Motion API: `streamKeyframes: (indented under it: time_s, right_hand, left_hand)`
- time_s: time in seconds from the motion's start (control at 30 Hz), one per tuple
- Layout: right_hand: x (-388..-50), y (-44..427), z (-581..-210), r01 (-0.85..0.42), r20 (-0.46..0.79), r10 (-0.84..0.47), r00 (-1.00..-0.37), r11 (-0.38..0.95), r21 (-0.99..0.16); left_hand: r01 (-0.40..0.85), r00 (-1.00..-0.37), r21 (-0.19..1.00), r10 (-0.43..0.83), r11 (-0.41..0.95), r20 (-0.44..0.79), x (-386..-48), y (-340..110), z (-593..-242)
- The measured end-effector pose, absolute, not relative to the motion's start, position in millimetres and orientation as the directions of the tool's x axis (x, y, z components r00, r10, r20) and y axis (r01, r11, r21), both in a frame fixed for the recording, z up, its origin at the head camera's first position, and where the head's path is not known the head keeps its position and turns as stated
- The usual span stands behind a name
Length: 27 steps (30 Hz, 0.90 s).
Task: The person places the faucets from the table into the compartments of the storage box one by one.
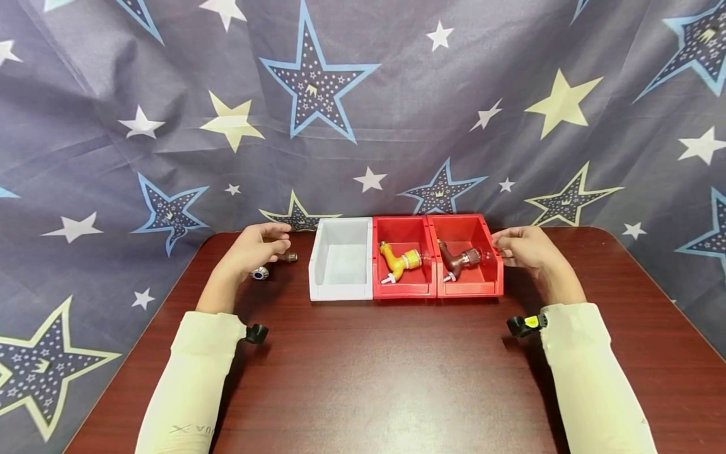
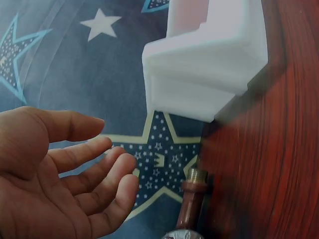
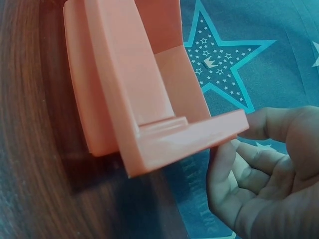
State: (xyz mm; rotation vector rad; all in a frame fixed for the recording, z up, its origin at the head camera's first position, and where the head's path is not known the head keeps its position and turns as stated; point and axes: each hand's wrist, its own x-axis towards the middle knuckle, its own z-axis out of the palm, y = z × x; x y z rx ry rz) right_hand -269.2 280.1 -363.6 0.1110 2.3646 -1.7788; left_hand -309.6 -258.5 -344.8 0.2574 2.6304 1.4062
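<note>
Three bins stand side by side: a white one (image 1: 343,292) with nothing in it, a middle red one (image 1: 405,290) holding a yellow tap (image 1: 401,261), and a right red one (image 1: 469,289) holding a dark brown tap (image 1: 458,260). My right hand (image 1: 527,249) touches the right bin's outer side; in the right wrist view its thumb and fingertips (image 3: 264,169) meet the red bin's rim (image 3: 194,139). My left hand (image 1: 252,249), relaxed and holding nothing, hovers left of the white bin, apart from it (image 2: 199,74). Beside it lies a brown tap (image 2: 190,206), partly hidden in the head view.
A blue-and-silver round part (image 1: 260,273) shows beneath my left hand on the dark red wooden table (image 1: 374,366). Behind the bins hangs a grey curtain (image 1: 397,157) with stars, meeting the table's back edge.
</note>
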Motion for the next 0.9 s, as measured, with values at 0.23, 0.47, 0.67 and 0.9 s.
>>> streamKeyframes:
  time_s: [0.23, 0.47, 0.67, 0.9]
  right_hand:
    - [-269.2, 280.4, -365.5, 0.185, -0.204, -0.046, -0.978, 0.265, -0.946]
    - [-269.5, 280.7, -366.5, 0.169, -0.191, -0.052, -0.980, 0.281, -0.945]
    - [-270.4, 281.1, -366.4, 0.168, -0.190, -0.046, -0.981, 0.293, -0.941]
    - [-271.1, 282.0, -367.5, 0.164, -0.190, -0.063, -0.980, 0.290, -0.943]
  left_hand:
    - [0.178, -0.959, 0.752, 0.283, 0.635, -0.012, -314.2, -274.6, -352.5]
    - [0.355, -0.905, 0.571, 0.424, 0.741, 0.012, -315.5, -292.1, -358.0]
    - [0.458, -0.871, 0.411, 0.491, 0.788, 0.027, -318.3, -303.0, -364.3]
    - [0.458, -0.876, 0.277, 0.482, 0.844, -0.021, -322.2, -310.4, -374.1]
